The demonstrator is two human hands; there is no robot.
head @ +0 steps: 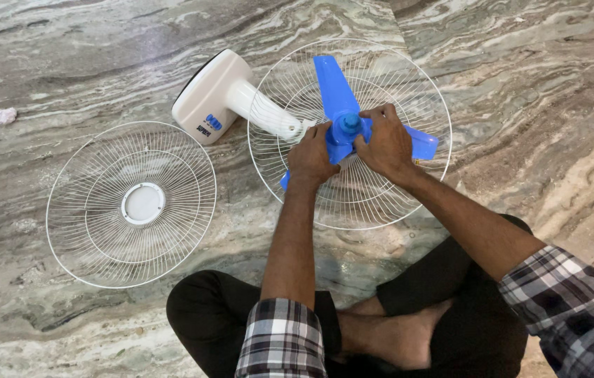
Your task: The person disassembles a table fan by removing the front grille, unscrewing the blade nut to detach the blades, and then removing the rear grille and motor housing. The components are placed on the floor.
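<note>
Blue fan blades (334, 91) are lying in the round white wire guard (381, 203) on the marble floor (66, 42), far right of the middle. The left hand (309, 155) is pressing on the blades beside the blue hub (350, 124). The right hand (386, 143) is closing its fingers around that hub. Another wire guard (131, 204) is lying well apart on the left, with the white fan base (214, 94) beyond it.

Blue fan blade (334, 89) and hub cap (350, 124); white wire guards (130, 204), cream motor housing (214, 94); grey-brown veined marble floor (521, 84); black-and-white plaid sleeves (281, 339); black trousers (202, 308).
</note>
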